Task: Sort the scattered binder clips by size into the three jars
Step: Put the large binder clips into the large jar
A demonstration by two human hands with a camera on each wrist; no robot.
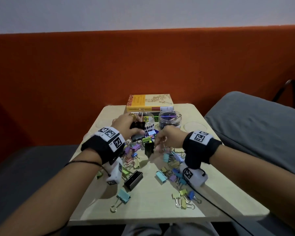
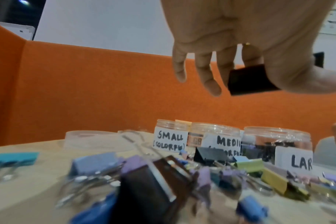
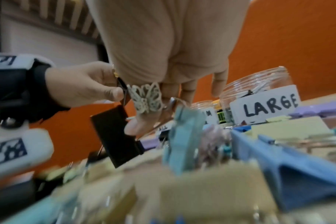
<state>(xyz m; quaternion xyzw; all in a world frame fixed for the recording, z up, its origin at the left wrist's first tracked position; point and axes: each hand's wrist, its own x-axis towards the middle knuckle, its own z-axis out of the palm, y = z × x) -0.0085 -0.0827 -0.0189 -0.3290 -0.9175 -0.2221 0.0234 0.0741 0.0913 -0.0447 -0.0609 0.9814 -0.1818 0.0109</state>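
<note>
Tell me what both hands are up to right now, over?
Left hand grips a black clip above the pile. Right hand pinches another black clip. Large jar open, path clear.

Jar labels (image 2: 170,141): SMALL, seemingly MEDIUM, LARGE (image 3: 265,104)

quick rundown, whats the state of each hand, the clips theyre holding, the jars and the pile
left hand: raised, pinching a black clip
right hand: pinching the wire handle of a second black clip
small jar: open, contents not visible
medium jar: open, contents unclear
large jar: open, clips inside
loose clips: scattered on the table, unsorted
</note>
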